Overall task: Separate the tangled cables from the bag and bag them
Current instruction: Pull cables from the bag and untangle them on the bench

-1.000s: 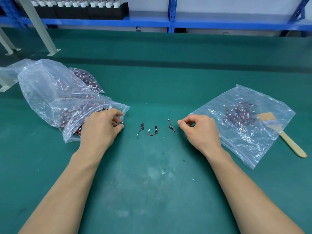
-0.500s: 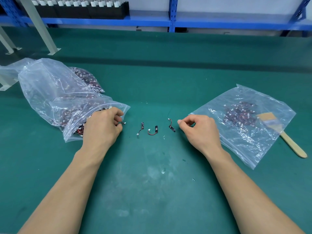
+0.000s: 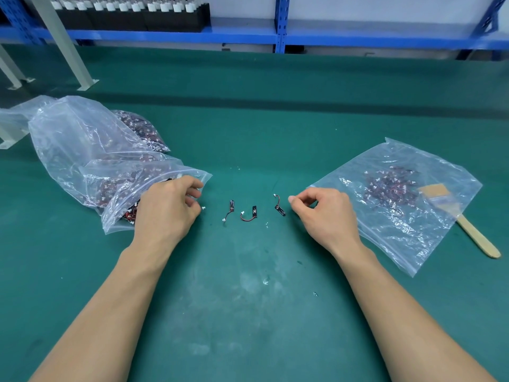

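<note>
Nearest the camera, two bare forearms run up over the green mat [image 3: 248,312] and both hands are low on it. The left hand [image 3: 168,208] sits at the mouth of the open zip bag [image 3: 154,177]. Its fingers are curled in tight around a small cable, and only the white plug [image 3: 203,208] pokes out beside the thumb. The right hand [image 3: 325,213] is curled as well, thumb tip against forefinger, with nothing visible between them.

Three freed cables lie in a row between the hands. The left cable [image 3: 230,210] is just past that plug, the middle cable [image 3: 249,214] is bent in a U, and the right cable [image 3: 279,207] lies just off the right forefinger, not touching it.

Behind the right hand lies the flat clear bag [image 3: 407,232] with a small heap of sorted cables [image 3: 391,186] inside. A wooden-handled brush [image 3: 465,224] lies with its bristles on that bag's far side. On the left, a big crumpled bag [image 3: 77,139] holds more packs of red-and-black tangle [image 3: 143,130]. A blue shelf [image 3: 248,37] with black trays [image 3: 124,15] runs along the back.

Compared with half a second ago, very little differs. The plug has dipped slightly toward the mat, while the right hand and the three cables have not moved.
</note>
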The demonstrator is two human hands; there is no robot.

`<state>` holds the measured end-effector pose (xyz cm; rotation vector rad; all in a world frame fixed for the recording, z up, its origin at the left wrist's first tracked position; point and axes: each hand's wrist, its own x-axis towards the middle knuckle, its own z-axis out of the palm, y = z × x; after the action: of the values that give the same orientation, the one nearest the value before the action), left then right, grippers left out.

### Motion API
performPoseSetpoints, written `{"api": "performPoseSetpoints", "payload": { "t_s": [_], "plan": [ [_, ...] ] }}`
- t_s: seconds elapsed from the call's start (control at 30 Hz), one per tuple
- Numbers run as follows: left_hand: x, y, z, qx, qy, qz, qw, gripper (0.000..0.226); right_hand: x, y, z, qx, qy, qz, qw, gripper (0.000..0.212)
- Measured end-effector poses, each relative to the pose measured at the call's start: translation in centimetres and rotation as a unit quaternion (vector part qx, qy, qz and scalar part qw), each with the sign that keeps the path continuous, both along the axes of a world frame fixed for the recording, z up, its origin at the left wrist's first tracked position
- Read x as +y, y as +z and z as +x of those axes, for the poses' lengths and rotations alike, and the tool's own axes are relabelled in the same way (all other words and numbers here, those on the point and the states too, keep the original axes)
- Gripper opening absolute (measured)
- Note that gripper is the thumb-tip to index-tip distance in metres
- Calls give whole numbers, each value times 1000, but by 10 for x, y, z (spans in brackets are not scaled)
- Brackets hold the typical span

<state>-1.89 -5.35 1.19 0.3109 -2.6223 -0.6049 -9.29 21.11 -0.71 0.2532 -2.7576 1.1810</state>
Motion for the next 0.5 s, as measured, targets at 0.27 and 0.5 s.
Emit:
{"api": "performPoseSetpoints", "payload": {
  "t_s": [0.27, 0.5],
  "plan": [
    [35, 1, 3, 121, -118, 134, 976, 39, -19, 9, 19, 72, 147, -113, 980, 21],
    [57, -1, 1, 138, -200, 159, 957, 36, -34, 5, 30, 27, 201, -176, 963, 17]
  ]
}}
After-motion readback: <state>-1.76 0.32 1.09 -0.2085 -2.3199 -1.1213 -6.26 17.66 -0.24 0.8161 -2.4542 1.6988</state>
